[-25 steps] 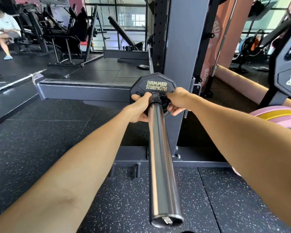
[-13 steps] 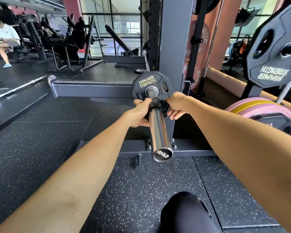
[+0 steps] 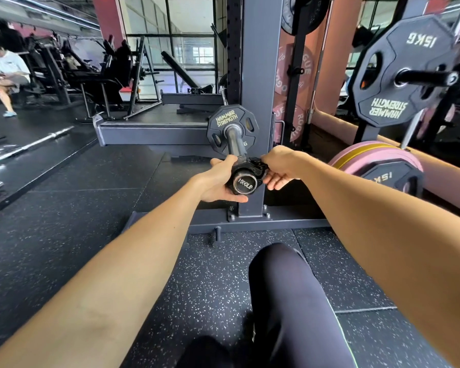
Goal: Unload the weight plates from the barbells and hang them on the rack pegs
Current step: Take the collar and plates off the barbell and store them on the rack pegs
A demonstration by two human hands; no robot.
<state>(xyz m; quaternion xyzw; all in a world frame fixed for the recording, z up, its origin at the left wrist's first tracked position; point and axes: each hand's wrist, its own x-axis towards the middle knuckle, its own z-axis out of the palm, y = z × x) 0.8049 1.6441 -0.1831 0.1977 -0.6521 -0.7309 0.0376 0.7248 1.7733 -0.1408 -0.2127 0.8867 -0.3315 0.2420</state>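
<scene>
A small black Hammer Strength plate (image 3: 223, 120) sits on the steel barbell sleeve (image 3: 234, 140), which points at me. A black clamp collar (image 3: 250, 167) is at the sleeve's outer end, just behind the end cap (image 3: 244, 185) marked 1500LB. My left hand (image 3: 218, 180) cups the collar and sleeve end from the left and below. My right hand (image 3: 280, 166) grips the collar's lever side from the right. A 15 kg black plate (image 3: 393, 83) hangs on a rack peg at upper right.
The grey rack upright (image 3: 258, 75) stands right behind the barbell, its base (image 3: 250, 221) bolted to the floor. Pink and yellow bumper plates (image 3: 369, 158) with another black plate stand at the right. My knee (image 3: 282, 288) is below. A person sits far left.
Both hands have slid the collar outward along the sleeve, from against the small plate to the sleeve's end. My view has pulled back and the knee has come into view.
</scene>
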